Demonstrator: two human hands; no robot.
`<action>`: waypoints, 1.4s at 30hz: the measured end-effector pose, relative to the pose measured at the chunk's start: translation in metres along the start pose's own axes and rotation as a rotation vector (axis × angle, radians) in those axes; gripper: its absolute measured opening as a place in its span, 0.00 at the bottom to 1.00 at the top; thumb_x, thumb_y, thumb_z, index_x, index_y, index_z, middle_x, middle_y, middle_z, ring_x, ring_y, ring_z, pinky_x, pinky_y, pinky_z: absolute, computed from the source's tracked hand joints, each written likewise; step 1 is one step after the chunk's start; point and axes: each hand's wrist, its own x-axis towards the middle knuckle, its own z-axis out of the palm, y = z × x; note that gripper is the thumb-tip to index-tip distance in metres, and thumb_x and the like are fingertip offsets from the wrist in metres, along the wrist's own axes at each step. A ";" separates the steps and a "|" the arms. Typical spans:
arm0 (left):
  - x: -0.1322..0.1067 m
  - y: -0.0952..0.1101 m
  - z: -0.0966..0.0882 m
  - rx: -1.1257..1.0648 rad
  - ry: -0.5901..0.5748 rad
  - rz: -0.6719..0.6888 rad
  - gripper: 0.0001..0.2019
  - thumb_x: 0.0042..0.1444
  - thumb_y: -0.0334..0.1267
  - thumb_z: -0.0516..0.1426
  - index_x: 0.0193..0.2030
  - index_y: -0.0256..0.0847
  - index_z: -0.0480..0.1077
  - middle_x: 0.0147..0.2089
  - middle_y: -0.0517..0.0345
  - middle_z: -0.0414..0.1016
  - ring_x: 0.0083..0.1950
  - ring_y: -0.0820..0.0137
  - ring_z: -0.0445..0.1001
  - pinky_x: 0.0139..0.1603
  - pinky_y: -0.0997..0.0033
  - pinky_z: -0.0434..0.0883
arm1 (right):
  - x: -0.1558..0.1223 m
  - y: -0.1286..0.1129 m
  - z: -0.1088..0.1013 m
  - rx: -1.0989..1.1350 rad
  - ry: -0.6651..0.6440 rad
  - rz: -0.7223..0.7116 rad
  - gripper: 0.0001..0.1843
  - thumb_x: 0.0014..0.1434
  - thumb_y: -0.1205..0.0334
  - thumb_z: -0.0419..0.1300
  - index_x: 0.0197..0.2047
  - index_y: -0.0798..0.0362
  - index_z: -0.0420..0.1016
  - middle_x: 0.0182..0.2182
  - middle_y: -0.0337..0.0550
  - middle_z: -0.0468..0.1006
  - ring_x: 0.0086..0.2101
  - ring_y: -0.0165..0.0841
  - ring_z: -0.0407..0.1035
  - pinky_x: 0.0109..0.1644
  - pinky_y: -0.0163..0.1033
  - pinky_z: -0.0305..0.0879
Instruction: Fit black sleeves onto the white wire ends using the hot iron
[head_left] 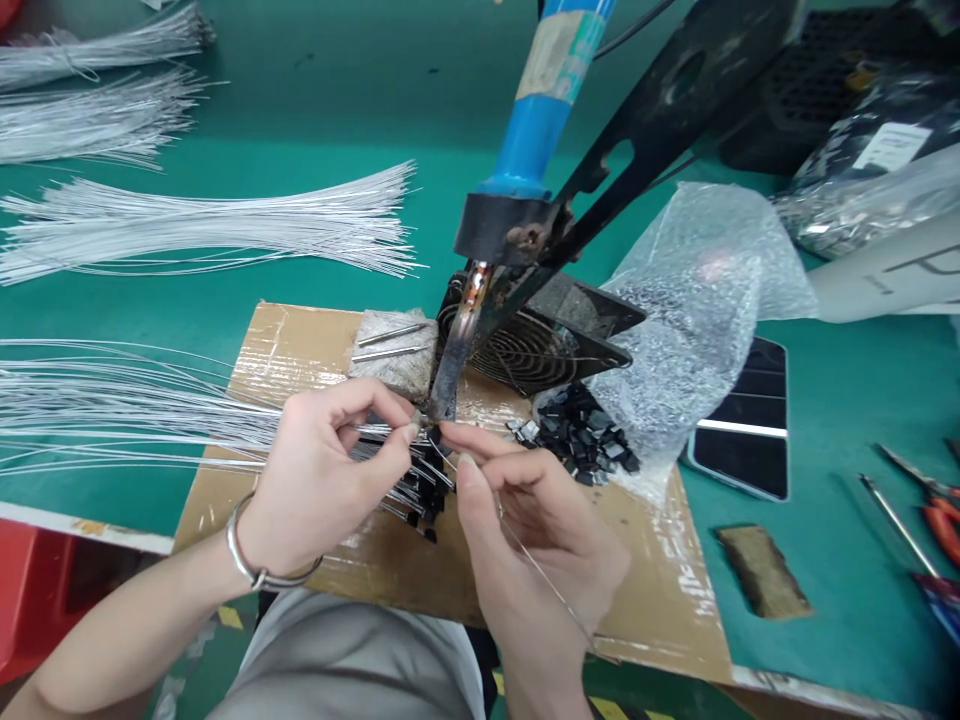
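Note:
My left hand [322, 480], with a bracelet at the wrist, is closed in a pinch right beside the soldering iron's bent tip [452, 365]. Its fingertips hide most of the small piece held there, whose kind I cannot make out. Thin solder wire [551, 585] runs through my right hand [532, 510], pinched between thumb and fingers, with its end towards the tip. Below both hands lie thin white wires [187, 415] with black ends [429, 490]. The blue-handled soldering iron [529, 140] is clamped in a black metal bracket [637, 130], pointing down.
Cardboard [645, 600] covers the green work surface here. Behind the tip stand a wrapped block [397, 375] with metal rods and a fan [525, 350]. Rightward are black pieces [585, 430], bubble wrap [690, 300], a phone [742, 420] and pliers [941, 520]. Wire bundles [210, 230] lie left.

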 end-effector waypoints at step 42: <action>-0.002 0.000 0.002 0.000 0.030 0.088 0.05 0.54 0.31 0.61 0.28 0.39 0.76 0.32 0.57 0.83 0.33 0.70 0.78 0.31 0.73 0.70 | -0.003 0.009 0.000 -0.061 0.001 -0.147 0.10 0.62 0.74 0.67 0.34 0.49 0.75 0.45 0.39 0.88 0.45 0.32 0.84 0.52 0.37 0.77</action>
